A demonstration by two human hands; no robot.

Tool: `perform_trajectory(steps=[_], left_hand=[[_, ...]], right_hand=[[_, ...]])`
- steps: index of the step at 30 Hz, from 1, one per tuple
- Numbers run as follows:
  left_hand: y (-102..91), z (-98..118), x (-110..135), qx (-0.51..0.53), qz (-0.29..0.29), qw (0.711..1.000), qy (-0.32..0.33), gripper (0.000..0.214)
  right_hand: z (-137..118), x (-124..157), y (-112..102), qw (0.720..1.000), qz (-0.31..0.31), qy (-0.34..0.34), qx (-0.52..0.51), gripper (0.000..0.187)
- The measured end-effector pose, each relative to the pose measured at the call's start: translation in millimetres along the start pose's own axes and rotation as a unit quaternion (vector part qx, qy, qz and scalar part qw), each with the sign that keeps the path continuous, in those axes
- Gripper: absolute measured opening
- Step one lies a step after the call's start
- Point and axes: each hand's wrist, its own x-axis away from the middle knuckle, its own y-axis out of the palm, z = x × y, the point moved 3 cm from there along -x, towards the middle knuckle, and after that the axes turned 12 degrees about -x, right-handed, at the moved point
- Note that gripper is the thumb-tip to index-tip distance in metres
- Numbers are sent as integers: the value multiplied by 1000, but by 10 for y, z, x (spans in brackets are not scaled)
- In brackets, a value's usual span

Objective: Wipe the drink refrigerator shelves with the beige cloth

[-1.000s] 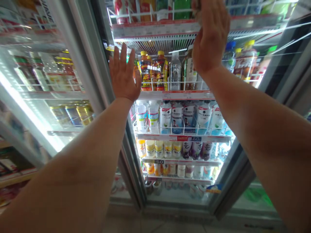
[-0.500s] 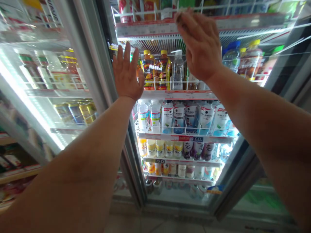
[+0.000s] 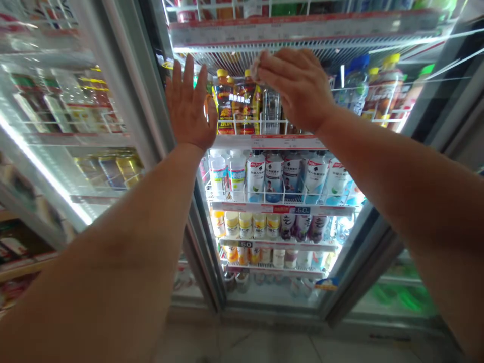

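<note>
Lower now, the right hand (image 3: 298, 88) has dropped from the top shelf to the clear bottle (image 3: 270, 108) on the second shelf, its grip closed on a pale wad (image 3: 257, 64) at the cap. A sideways push could knock the bottle into the amber bottles (image 3: 227, 103). The wire shelf (image 3: 234, 58) sits close overhead; the left hand (image 3: 189, 108) is spread flat against the door (image 3: 128, 101) edge.

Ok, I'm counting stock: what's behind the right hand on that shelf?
Behind the right hand, the lower body of a clear bottle shows; its cap and whatever stands right of it are mostly covered.
</note>
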Motion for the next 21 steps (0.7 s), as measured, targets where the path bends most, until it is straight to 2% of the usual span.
perform_trajectory(steps=[2,3,4,6,8,10,11,13,15,17,21], left_hand=[[-7,0,1,-30,10,999,9,74],[-3,-12,0,-49,13,999,19,72],[4,-31,-3,-70,16,997,32,71],[27,-82,-15,-116,25,991,60,67],[54,-137,-33,-156,34,984,83,62],[80,-184,-56,-191,41,976,94,56],[92,-203,-67,-210,41,972,96,56],[110,-229,-87,-245,43,963,99,57],[115,-239,-94,-260,51,959,104,57],[108,-235,-86,-253,56,959,111,56],[90,-209,-53,-213,44,970,109,53]], right_hand=[[9,109,-61,997,-61,-36,-9,50],[62,174,-132,997,-58,-42,1,49],[151,244,-225,999,-32,-34,21,48],[413,408,-457,992,86,43,80,46],[661,603,-633,961,192,156,128,46],[737,763,-668,938,235,213,137,48],[694,811,-633,940,235,213,127,50],[488,835,-494,962,189,174,89,50],[250,782,-344,986,87,135,37,47],[125,689,-303,990,20,140,-4,41],[237,501,-537,981,39,191,-23,42]])
